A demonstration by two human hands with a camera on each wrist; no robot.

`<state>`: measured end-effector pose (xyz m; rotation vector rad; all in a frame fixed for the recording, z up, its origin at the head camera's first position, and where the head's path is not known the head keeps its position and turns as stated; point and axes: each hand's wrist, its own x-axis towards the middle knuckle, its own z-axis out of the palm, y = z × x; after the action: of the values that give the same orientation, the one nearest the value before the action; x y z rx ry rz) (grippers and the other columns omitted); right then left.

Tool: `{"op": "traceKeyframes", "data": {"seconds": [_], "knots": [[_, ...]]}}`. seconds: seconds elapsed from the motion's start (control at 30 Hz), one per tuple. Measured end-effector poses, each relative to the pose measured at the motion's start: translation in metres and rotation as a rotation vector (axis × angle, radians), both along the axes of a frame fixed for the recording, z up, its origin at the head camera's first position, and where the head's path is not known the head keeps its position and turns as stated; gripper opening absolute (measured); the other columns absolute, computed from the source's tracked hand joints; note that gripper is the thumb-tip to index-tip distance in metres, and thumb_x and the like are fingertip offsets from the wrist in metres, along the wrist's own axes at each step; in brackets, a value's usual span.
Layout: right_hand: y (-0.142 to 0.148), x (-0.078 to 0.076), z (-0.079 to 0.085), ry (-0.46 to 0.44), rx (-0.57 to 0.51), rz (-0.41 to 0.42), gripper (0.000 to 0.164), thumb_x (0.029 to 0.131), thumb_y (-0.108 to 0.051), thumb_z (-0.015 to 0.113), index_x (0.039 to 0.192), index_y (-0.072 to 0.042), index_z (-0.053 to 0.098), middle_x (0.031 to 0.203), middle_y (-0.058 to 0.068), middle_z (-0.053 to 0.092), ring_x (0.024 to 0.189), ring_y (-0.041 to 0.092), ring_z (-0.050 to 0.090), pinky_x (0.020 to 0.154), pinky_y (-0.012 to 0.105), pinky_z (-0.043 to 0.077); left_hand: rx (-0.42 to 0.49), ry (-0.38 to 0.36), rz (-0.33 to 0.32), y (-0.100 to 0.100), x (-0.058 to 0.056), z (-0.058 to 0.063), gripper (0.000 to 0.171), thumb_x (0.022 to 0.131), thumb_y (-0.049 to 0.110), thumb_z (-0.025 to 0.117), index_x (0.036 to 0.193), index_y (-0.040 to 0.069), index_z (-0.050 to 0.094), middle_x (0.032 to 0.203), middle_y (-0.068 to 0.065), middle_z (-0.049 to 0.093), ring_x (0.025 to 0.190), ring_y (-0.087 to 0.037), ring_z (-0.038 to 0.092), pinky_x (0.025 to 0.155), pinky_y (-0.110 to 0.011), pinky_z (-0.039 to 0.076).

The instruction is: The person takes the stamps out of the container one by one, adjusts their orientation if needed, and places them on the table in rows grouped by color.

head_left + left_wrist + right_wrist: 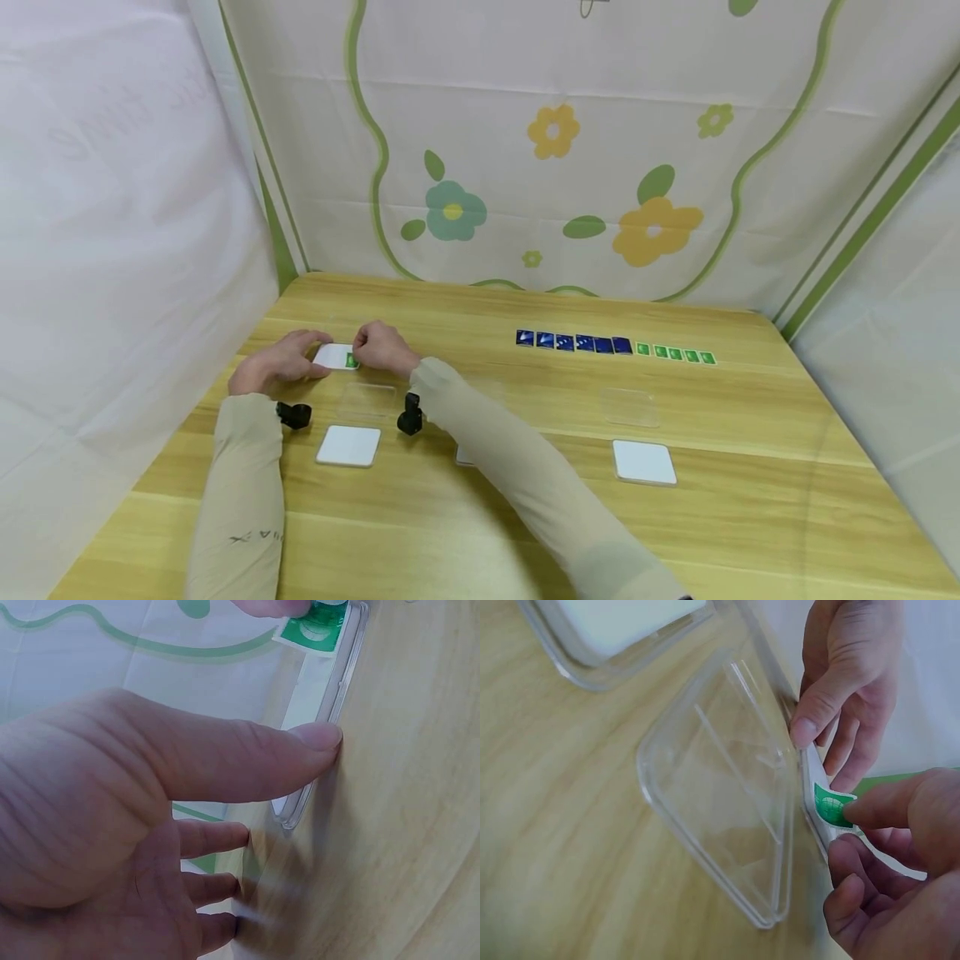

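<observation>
At the far left of the table, a shallow clear case with a white surface (327, 357) lies flat. My left hand (281, 360) holds it at its left end, the thumb (319, 737) on the near edge and the index finger at the far edge. My right hand (384, 347) pinches a small green stamp (831, 806) with a white border over the right end of the case. The stamp bends slightly and overlaps the white surface. In the left wrist view, only the right hand's fingertips show above the stamp.
Blue stamps (565, 342) and green stamps (676, 354) form a row at the back. A clear lid (367, 401) and white-filled case (348, 446) lie nearer me. Another case (463, 456) is partly under my right forearm. Further right are a lid (632, 407) and case (644, 462).
</observation>
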<state>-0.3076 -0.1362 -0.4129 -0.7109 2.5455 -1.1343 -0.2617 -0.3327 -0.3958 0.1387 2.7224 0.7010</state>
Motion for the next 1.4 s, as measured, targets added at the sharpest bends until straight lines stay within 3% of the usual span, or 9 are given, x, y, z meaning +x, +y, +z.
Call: {"op": "traceKeyframes", "data": {"seconds": [0.3,0.9,1.17,1.4], "knots": [[0.007,-0.001,0.005,0.012,-0.003,0.042,0.010,0.093,-0.011,0.061,0.085,-0.011,0.068,0.078,-0.003,0.064,0.061,0.006,0.051,0.056,0.017,0.042,-0.038,0.046,-0.050,-0.001,-0.001,0.002,0.060,0.092,0.021,0.067,0.142,-0.001,0.041,0.146,-0.038,0.029,0.133,-0.053,0.029,0.108,-0.067,0.026],[0.032,0.005,0.019,-0.010,0.001,0.032,0.007,0.091,-0.009,0.063,0.087,-0.014,0.065,0.081,-0.003,0.063,0.064,0.008,0.054,0.056,0.019,0.046,-0.019,0.050,-0.043,-0.003,-0.003,-0.003,0.061,0.092,0.019,0.068,0.142,-0.002,0.041,0.146,-0.039,0.028,0.135,-0.055,0.025,0.109,-0.068,0.022],[0.045,0.005,0.015,0.024,-0.011,0.044,0.008,0.089,-0.005,0.062,0.084,-0.011,0.066,0.079,-0.002,0.063,0.062,0.007,0.051,0.056,0.018,0.042,-0.044,0.057,-0.064,-0.004,-0.001,-0.003,0.062,0.092,0.021,0.067,0.143,-0.002,0.040,0.147,-0.039,0.026,0.135,-0.056,0.025,0.109,-0.069,0.022],[0.055,0.006,0.013,0.052,-0.010,0.038,0.008,0.089,-0.006,0.062,0.086,-0.011,0.066,0.081,-0.002,0.064,0.064,0.007,0.051,0.057,0.017,0.042,-0.013,0.047,-0.056,-0.003,0.001,-0.001,0.062,0.093,0.022,0.067,0.143,-0.002,0.039,0.147,-0.039,0.024,0.134,-0.055,0.024,0.107,-0.069,0.023]]}}
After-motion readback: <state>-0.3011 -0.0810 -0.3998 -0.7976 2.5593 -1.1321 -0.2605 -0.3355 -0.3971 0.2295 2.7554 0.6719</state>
